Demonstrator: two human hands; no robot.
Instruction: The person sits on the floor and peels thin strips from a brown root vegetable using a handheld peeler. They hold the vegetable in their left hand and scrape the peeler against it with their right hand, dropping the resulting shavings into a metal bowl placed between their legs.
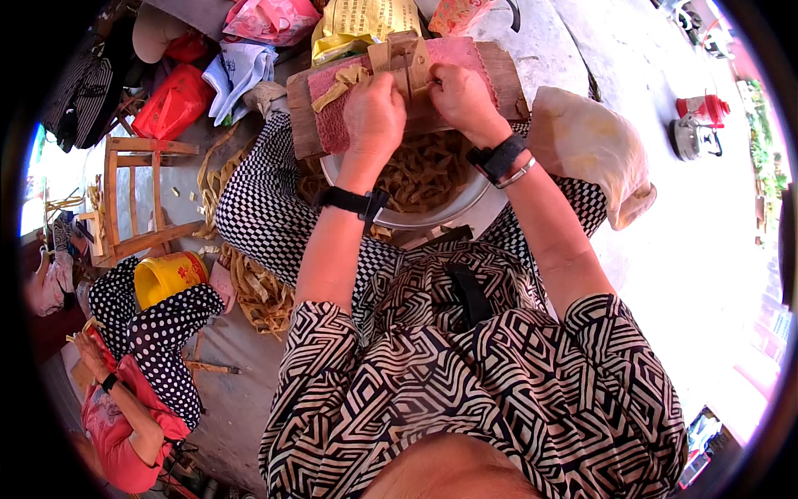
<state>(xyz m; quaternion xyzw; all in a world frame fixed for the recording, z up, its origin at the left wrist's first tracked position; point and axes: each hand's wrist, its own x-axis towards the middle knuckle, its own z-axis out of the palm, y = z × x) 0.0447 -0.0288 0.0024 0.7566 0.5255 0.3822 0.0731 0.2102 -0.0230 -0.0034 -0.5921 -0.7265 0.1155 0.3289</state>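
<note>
Both hands work close together above a wooden board (pixel 514 81) laid across my lap and padded with pink cloth (pixel 327 128). My left hand (pixel 377 112) is curled closed on a flat tan strip (pixel 379 57), its fingertips hidden from above. Opposite it, my right hand (pixel 461 93) pinches another tan piece (pixel 421 62) beside a small upright wooden block (pixel 399 43). A loose folded strip (pixel 340 87) lies on the cloth left of my left hand. Below the board, a metal basin (pixel 436 218) holds many brownish strips (pixel 424 174).
A pale cloth (pixel 586 143) drapes over my right knee. Strips (pixel 262 287) are heaped on the floor at left, near a wooden chair (pixel 156 193). Another person (pixel 131 424) sits there with a yellow bucket (pixel 168 277). A kettle (pixel 689 137) stands far right; bags (pixel 365 22) lie ahead.
</note>
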